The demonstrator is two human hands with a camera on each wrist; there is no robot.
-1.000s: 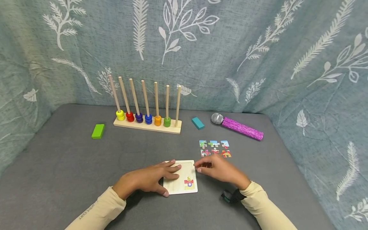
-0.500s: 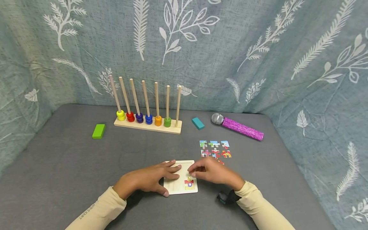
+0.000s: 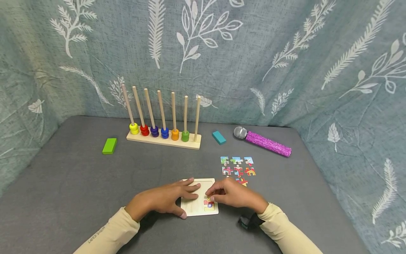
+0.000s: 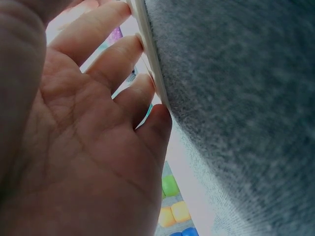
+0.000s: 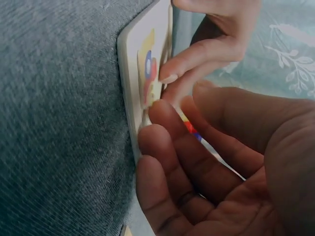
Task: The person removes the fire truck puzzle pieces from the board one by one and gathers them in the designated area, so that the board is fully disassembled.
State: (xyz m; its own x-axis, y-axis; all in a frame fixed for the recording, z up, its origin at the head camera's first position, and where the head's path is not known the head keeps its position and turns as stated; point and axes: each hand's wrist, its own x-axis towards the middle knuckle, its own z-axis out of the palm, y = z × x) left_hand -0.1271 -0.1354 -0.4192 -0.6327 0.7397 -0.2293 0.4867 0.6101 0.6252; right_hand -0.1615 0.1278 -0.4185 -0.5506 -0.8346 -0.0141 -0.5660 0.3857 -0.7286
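A square wooden puzzle board (image 3: 197,209) lies on the grey table, with a jigsaw piece (image 3: 209,205) in its lower right corner. The piece is red and yellow with a blue-and-white round spot. My left hand (image 3: 166,198) rests spread over the board's left half, fingers on its surface and thumb at the lower left edge. At the right side is my right hand (image 3: 233,192), its bent fingertips touching the board by the piece's top tab. In the right wrist view its thumb (image 5: 216,105) stands apart from the fingers, and nothing shows between them.
Several loose jigsaw pieces (image 3: 238,171) lie beyond the right hand, which partly covers the nearest row. Farther back stand a peg abacus (image 3: 163,140) with coloured rings, a teal block (image 3: 219,137) and a purple glitter microphone (image 3: 268,144). A green block (image 3: 109,146) lies at left.
My right hand has moved left from the board's right edge onto the board, down to the piece's top, uncovering loose pieces behind it. The left hand stays in place.
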